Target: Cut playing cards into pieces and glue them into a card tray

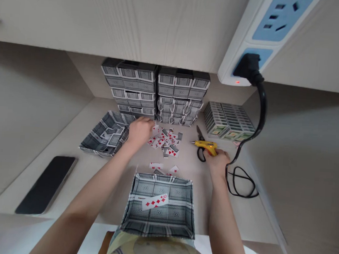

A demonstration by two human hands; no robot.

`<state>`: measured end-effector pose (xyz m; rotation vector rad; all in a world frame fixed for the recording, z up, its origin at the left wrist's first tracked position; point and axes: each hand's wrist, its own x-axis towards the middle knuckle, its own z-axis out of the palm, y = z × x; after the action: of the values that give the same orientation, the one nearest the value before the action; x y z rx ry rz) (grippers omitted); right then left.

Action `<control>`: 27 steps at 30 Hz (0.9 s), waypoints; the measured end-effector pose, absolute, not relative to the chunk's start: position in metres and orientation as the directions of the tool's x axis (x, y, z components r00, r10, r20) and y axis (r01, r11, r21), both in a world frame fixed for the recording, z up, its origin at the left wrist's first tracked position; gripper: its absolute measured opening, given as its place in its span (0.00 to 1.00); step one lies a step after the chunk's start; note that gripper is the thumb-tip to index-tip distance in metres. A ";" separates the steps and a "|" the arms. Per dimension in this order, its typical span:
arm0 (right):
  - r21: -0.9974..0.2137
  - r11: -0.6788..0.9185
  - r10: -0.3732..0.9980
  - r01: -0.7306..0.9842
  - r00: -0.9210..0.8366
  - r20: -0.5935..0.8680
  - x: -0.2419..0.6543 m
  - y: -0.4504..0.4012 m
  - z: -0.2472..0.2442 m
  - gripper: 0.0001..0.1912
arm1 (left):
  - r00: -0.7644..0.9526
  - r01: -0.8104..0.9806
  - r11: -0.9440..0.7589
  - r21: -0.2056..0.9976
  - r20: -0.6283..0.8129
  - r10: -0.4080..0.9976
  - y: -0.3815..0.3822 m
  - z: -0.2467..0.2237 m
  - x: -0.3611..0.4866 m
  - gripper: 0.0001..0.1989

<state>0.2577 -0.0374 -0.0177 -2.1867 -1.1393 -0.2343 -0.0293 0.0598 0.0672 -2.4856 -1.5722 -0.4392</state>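
Note:
My right hand [218, 163] grips a yellow hot glue gun [206, 146], its nozzle aimed left across scissors [201, 154] with dark handles lying on the desk. At the back, my left hand [140, 132] is closed with a piece of playing card [155, 130] at its fingertips, beside a loose pile of cut card pieces [168, 142]. In front of my body stands an open box made of playing cards [161, 186]; a strip of a diamonds card [155, 202] lies inside it. Left of my left hand, another card box [95, 137] holds several card pieces.
Stacked card boxes [155, 83] line the back wall, with packed card decks [228, 121] to their right. A phone [47, 184] lies at left. A black cord [260, 110] hangs from the power strip [252, 47] and coils at right. An overhead panel [153, 21] limits height.

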 end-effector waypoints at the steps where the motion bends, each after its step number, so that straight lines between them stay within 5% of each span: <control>1: -0.480 -0.392 0.663 0.785 0.603 0.443 0.257 -0.038 -0.017 0.22 | 0.402 0.902 -0.431 0.017 0.330 0.854 0.059 0.068 -0.030 0.12; 6: -0.545 -0.386 0.613 0.744 0.649 0.451 0.250 -0.038 -0.009 0.22 | 0.332 0.905 -0.403 0.134 0.369 0.868 0.056 0.072 -0.030 0.12; 14: -0.715 -0.277 0.505 0.641 0.731 0.459 0.238 -0.034 -0.002 0.19 | 0.134 0.732 -0.379 0.566 0.426 0.895 0.063 0.066 -0.032 0.12; 20: -0.734 -0.257 0.556 0.629 0.717 0.420 0.223 -0.036 0.010 0.16 | 0.170 0.235 -0.191 0.953 0.153 0.973 0.060 0.057 -0.023 0.27; 27: -0.736 -0.151 0.639 0.660 0.633 0.437 0.211 -0.037 0.004 0.17 | 0.273 0.040 0.096 0.995 -0.103 0.957 0.049 0.037 -0.011 0.12</control>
<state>0.2110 -0.0373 0.0040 -1.8414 -1.0390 -0.0259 -0.0110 0.0488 0.0371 -2.9405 -2.4651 -2.1228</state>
